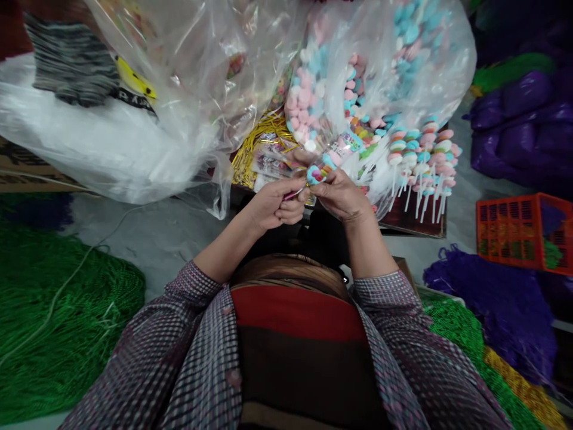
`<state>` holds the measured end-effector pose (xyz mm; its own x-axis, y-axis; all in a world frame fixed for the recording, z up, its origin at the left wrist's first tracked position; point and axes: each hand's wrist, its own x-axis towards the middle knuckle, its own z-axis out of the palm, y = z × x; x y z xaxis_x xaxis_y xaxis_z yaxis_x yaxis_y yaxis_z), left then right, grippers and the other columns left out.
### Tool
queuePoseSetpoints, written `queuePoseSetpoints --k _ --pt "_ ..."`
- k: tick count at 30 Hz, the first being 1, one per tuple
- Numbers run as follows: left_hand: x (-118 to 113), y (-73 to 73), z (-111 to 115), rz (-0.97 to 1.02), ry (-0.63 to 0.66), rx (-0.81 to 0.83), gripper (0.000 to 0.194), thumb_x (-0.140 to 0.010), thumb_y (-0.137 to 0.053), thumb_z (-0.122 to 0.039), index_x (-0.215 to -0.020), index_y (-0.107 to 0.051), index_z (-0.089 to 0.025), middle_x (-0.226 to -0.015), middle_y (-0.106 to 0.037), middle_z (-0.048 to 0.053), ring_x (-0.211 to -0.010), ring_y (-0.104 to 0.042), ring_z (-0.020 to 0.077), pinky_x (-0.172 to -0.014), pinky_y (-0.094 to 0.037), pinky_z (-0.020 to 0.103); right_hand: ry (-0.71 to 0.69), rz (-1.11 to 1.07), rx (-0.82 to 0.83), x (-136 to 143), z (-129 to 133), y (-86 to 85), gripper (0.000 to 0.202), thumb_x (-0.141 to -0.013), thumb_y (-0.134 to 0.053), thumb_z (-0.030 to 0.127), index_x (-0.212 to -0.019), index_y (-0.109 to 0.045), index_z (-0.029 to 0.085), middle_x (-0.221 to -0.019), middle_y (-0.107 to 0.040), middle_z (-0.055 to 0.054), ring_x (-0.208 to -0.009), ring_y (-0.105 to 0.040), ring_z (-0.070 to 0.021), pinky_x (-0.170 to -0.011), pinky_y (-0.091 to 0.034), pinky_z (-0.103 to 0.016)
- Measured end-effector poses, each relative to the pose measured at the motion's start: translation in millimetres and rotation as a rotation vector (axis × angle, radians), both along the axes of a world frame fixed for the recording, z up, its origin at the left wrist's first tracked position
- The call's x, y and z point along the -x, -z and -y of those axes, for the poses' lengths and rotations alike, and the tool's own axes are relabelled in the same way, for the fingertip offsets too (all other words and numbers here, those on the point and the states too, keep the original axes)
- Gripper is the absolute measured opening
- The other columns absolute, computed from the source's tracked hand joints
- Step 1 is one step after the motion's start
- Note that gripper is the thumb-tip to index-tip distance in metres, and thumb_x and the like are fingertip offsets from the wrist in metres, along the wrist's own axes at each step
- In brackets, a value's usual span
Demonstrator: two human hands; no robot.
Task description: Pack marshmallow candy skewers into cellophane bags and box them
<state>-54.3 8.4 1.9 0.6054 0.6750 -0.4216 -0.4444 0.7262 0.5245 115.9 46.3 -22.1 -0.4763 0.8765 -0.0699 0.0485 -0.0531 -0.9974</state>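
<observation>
A candy skewer [323,168] in a clear printed wrapper points up and to the right between my hands. My right hand [342,196] is closed around the lower end of the wrapped candy. My left hand [283,203] is closed just below it, at the gathered end of the wrapper. A thin purple-pink piece shows between the left fingers; I cannot tell whether it is the stick or a tie. Just beyond the hands lie gold twist ties [259,146] and printed wrappers [272,156]. Unwrapped candy skewers [423,149] with white sticks lie to the right.
Large clear bags of pink, blue and white candies [307,95] stand at the back. On the left are a white plastic bag [134,155] and a striped knit glove [74,60]. Green cords [58,322], purple cords [496,304] and an orange crate [508,230] flank me.
</observation>
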Motion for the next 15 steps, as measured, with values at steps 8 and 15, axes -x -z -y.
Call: queuePoseSetpoints --k 8,15 --pt "-12 2.0 -2 -0.07 -0.242 -0.021 0.048 -0.105 -0.046 -0.047 -0.067 -0.048 -0.018 -0.04 -0.025 -0.012 -0.027 -0.02 0.0015 -0.034 -0.018 0.015 0.298 0.046 -0.217 13 -5 14.1 0.04 -0.079 -0.079 0.057 -0.069 -0.067 0.021 -0.07 -0.064 0.003 -0.068 -0.056 -0.0109 -0.074 -0.053 -0.03" --pt "-29 4.6 -9 -0.258 -0.489 -0.089 0.044 -0.105 -0.048 -0.045 -0.069 -0.042 -0.02 -0.043 -0.026 -0.013 -0.03 -0.019 0.002 -0.036 -0.017 0.018 0.486 0.304 -0.656 22 2 11.4 0.025 -0.094 -0.066 0.037 -0.075 -0.068 0.022 -0.075 -0.065 0.001 -0.077 -0.062 -0.0143 -0.078 -0.052 -0.03"
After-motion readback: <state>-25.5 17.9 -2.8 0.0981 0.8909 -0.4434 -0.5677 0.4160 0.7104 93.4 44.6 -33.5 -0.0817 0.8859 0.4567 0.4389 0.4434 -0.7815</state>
